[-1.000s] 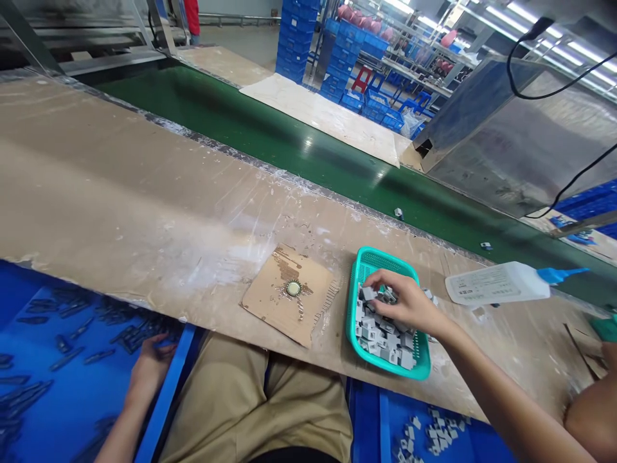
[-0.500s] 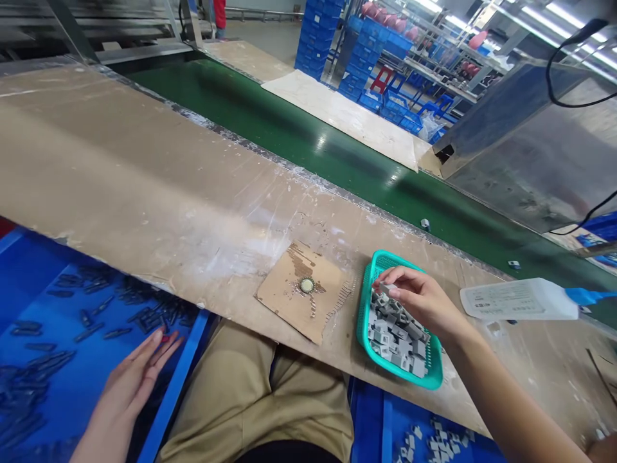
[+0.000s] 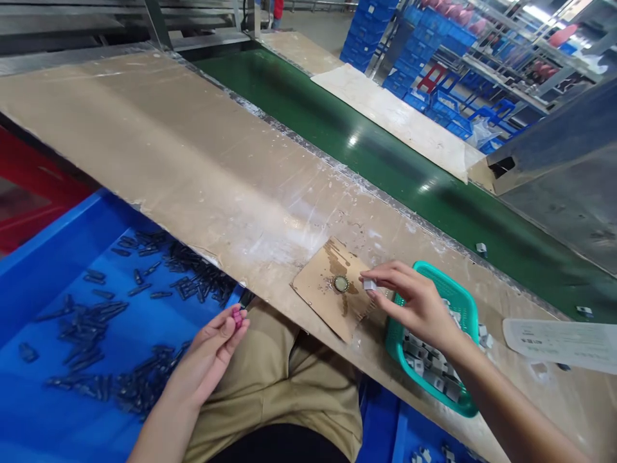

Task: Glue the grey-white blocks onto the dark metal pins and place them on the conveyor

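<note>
My right hand (image 3: pixel 417 302) pinches a small grey block (image 3: pixel 370 284) between thumb and fingers, just right of a round bottle cap (image 3: pixel 341 283) on a cardboard scrap (image 3: pixel 322 299). Behind that hand stands a teal basket (image 3: pixel 465 302) holding several more grey blocks. My left hand (image 3: pixel 214 350) is raised over the edge of a blue bin (image 3: pixel 58 257) and holds a small pink piece (image 3: pixel 238 317) at its fingertips. Several dark metal parts (image 3: pixel 193 273) lie scattered in that bin.
A brown worktop (image 3: pixel 168 154) runs diagonally, with a green conveyor belt (image 3: pixel 337 135) behind it carrying stray grey blocks. A white glue bottle (image 3: pixel 563 341) lies at the right. Stacked blue crates (image 3: pixel 366 38) stand far back. A metal housing (image 3: pixel 569 173) overhangs the belt.
My right hand lifted out of the teal basket with a grey block and moved left toward the cap. My left hand rose from the blue bin, pinching a small pink piece.
</note>
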The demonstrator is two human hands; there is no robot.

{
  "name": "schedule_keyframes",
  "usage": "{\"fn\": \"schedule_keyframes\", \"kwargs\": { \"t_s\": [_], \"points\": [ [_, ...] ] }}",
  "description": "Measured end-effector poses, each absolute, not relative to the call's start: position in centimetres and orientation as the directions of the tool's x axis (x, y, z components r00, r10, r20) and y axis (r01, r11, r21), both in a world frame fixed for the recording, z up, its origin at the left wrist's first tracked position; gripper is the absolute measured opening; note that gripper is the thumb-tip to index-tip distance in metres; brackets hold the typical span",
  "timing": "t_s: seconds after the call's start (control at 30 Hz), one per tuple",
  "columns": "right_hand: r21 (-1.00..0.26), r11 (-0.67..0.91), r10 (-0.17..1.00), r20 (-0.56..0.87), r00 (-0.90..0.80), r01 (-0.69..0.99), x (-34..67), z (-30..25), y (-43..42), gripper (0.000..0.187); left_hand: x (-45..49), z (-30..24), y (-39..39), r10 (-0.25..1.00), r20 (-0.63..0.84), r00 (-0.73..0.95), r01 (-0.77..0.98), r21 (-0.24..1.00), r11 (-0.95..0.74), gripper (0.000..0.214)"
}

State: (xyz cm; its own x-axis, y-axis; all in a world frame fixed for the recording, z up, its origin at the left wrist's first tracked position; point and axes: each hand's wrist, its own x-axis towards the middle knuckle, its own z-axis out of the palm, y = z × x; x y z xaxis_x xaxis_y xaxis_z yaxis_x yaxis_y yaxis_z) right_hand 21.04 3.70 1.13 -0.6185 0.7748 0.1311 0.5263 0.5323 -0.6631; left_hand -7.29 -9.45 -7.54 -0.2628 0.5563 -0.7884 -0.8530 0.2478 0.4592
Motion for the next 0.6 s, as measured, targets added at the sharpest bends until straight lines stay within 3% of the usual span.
{"fn": "schedule_keyframes", "kwargs": {
  "t_s": [0.1, 0.27, 0.6],
  "points": [
    [-0.521, 0.668, 0.688, 0.159, -0.708, 0.531, 19.8, 0.7, 4.0, 0.023, -6.2, -6.9, -9.6, 0.651, -0.743, -0.155, -0.845, 0.441, 0.301, 0.025],
    [-0.419, 0.751, 0.614, 0.160, -0.772, 0.510, 18.9, -0.3, 4.5, 0.026, -5.4, -6.5, -9.6, 0.764, -0.644, -0.035, -0.810, 0.466, 0.356, 0.015],
    [-0.406, 0.762, 0.586, 0.099, -0.805, 0.504, 18.5, -1.0, 5.1, 0.034, -5.1, -6.6, -9.3, 0.821, -0.568, 0.056, -0.782, 0.487, 0.390, 0.020]
  ]
}}
